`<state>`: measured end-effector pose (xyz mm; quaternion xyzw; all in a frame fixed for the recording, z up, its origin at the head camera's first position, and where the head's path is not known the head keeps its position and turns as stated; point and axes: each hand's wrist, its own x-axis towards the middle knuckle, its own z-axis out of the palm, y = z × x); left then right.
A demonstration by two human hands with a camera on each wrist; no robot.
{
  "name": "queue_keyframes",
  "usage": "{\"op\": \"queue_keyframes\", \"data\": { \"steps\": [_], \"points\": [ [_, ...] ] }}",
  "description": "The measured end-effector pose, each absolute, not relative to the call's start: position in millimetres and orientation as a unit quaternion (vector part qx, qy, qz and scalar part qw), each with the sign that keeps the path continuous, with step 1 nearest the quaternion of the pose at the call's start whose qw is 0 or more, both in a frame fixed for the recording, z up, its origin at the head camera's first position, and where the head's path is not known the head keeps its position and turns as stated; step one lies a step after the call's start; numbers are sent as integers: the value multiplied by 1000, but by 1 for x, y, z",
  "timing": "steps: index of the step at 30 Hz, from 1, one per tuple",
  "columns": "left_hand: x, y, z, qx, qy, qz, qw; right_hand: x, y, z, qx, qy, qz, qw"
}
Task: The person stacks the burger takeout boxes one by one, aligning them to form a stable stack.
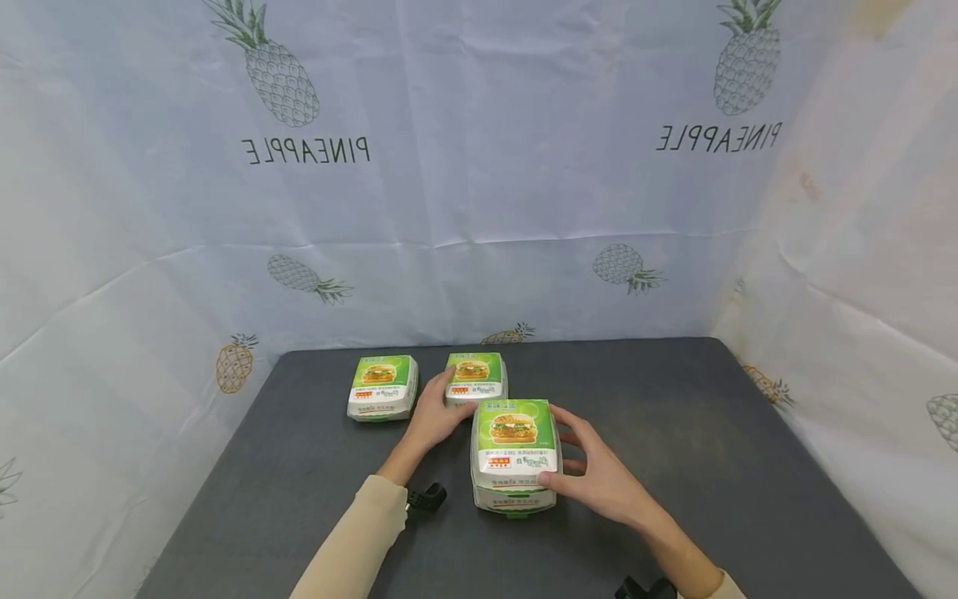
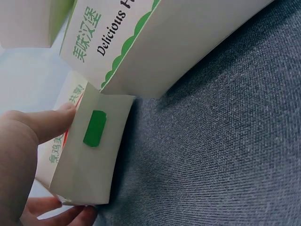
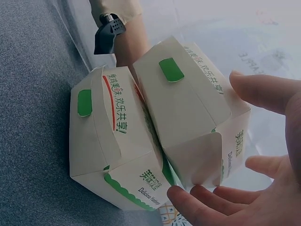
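Green and white, the upper carton (image 1: 516,459) pictures a burger (image 1: 513,429).

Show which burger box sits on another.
The upper box, at the right hand: it rests on the lower box. No box lies under that one, the back left box or the back middle box.

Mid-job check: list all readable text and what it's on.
"PINEAPPLE", mirrored, twice: white pineapple-print cloth backdrop.
"美味汉堡": lower white-and-green cardboard box of the front stack.
"Delicious H", rest unclear: same box.
"鸡美味,欢乐共享!", first character unclear: same box.
"美味汉堡": upper white-and-green cardboard box.
"鸡美", "共享!", middle covered: rear right white-and-green cardboard box.
Other print, including the rear left white-and-green cardboard box: too small or blurred.
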<state>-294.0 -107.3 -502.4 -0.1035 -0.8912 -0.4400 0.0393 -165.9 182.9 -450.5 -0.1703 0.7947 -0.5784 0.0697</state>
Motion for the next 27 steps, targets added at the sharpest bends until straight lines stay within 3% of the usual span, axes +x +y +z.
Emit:
{"op": "queue_keyframes", "data": {
  "steps": [27],
  "points": [
    [-285,-116,-462,-123,-892,-429,77,-164,184,-446,-188,799,-569,50]
  ]
}}
